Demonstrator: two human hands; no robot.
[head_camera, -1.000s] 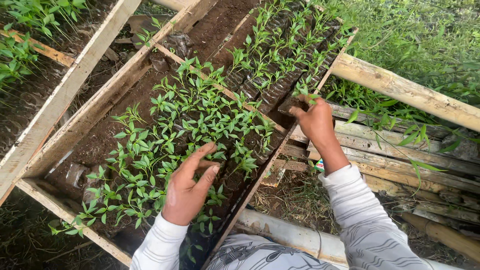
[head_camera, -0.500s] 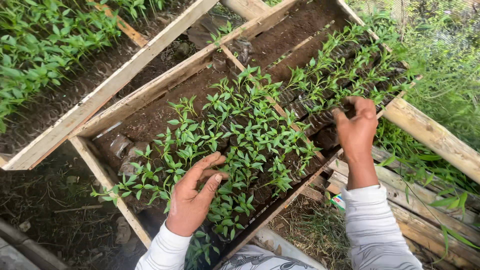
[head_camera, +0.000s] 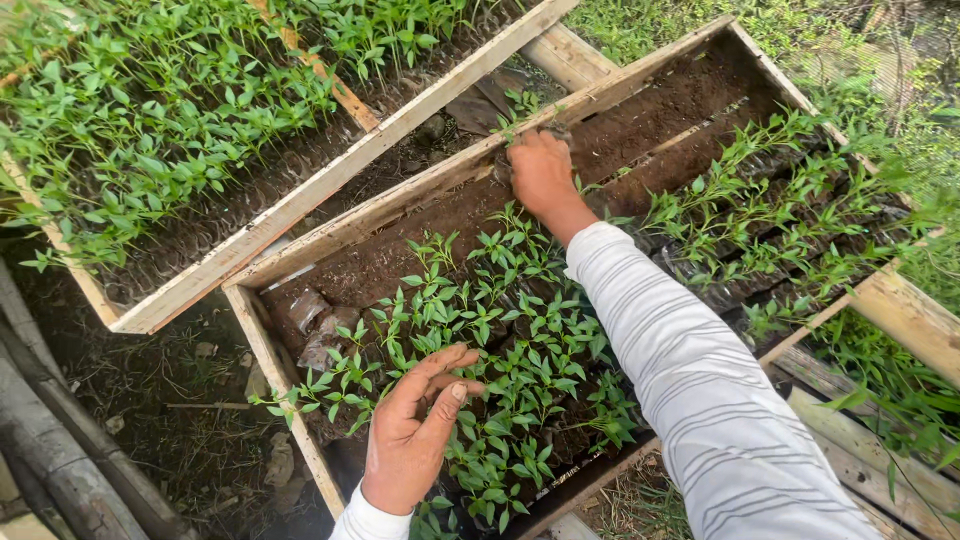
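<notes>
So the big wooden crate is sitting under both hands, packed with green seedlings in dark soil bags. The right hand is reaching across to the far rim, fingers curling down on a small bagged seedling there, though how tightly, I can't tell. The left hand is lying loosely open, fingers resting among the near seedlings, gripping nothing.

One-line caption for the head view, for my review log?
Left hand rests on green seedlings in a wooden tray; right hand reaches the tray's far edge.
</notes>
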